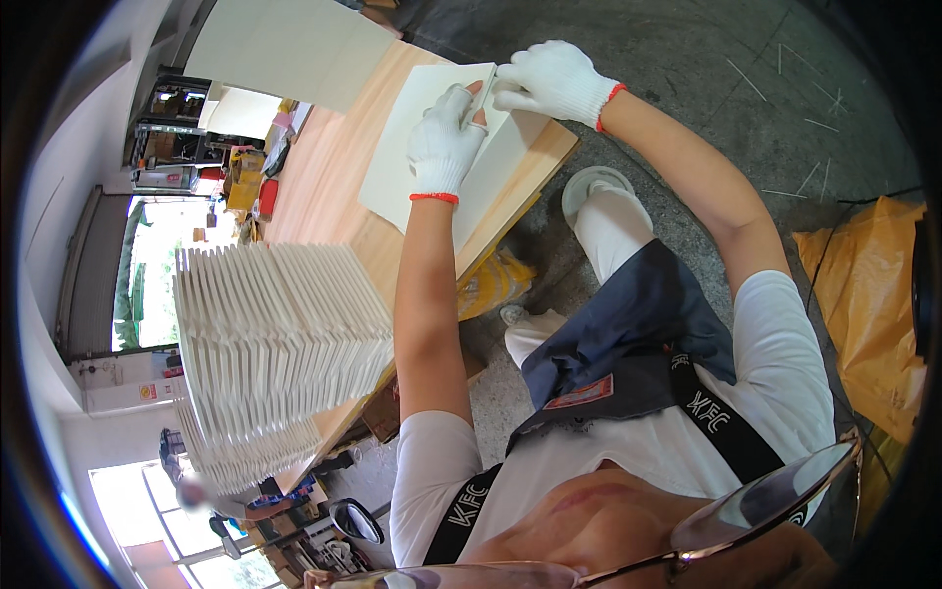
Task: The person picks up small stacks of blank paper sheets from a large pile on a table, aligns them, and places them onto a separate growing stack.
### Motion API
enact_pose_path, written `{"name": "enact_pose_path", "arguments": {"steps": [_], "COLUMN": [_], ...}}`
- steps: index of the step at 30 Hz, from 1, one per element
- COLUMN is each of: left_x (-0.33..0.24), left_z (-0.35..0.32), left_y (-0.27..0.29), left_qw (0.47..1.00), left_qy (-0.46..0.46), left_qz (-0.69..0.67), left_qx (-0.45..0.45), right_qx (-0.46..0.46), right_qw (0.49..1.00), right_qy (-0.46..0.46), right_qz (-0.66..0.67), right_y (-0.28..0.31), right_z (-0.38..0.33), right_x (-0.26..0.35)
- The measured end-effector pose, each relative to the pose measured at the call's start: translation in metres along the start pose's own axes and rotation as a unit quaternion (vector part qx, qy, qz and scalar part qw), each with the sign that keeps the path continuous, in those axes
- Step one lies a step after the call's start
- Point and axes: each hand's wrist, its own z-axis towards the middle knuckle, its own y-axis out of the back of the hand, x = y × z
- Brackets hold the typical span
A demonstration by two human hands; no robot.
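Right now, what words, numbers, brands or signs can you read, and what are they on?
Black straps: big white letters, readable, but I won't copy them out.
Red label on the dark apron: too small and blurred to read.
Red-and-white sign at the left: too small to read.
White sheet under the left hand: no writing that I can see.
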Motion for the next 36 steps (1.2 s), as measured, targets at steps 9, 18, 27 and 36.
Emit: {"name": "enact_pose_path", "arguments": {"steps": [9, 18, 27, 36], "left_x": [0.007, 0.006, 0.004, 0.009], "left_z": [-0.007, -0.008, -0.009, -0.008], "left_y": [0.0, -0.003, -0.004, -0.011], "left_qw": [0.992, 0.968, 0.95, 0.982], "left_qy": [0.028, 0.087, 0.064, 0.045], "left_qz": [-0.124, -0.231, -0.304, -0.181], "left_qx": [0.024, 0.049, -0.029, 0.029], "right_qx": [0.027, -0.029, -0.018, -0.04], "right_qw": [0.949, 0.944, 0.948, 0.962], "right_qy": [-0.181, -0.191, -0.195, -0.164], "right_qz": [0.256, 0.269, 0.25, 0.215], "right_y": [-0.009, -0.023, -0.016, -0.023], "right_z": [0.011, 0.008, 0.005, 0.004], "right_x": [0.017, 0.017, 0.024, 0.021]}}
